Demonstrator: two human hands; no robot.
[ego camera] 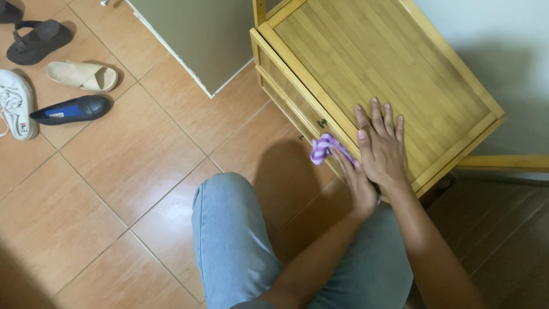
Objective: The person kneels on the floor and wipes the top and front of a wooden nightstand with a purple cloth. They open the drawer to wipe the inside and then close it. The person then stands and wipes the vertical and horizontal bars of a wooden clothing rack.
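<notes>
Bare arms and light denim, seen from above

The left hand [357, 186] and right hand [382, 146] are ringless, both forearms uncovered to the elbow with no sleeve, watch or band; faded light-blue jeans [231, 240] cover the knee at 6 o'clock, seam along the side.

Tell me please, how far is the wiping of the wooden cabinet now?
Done: cannot tell; the cabinet top looks plain, with no visible wet or dusty marks. In hand: the left hand presses a purple cloth on the cabinet's front edge, while the right hand lies flat on top. Left: the front below the cloth, with its small knobs, not yet reached.
</notes>
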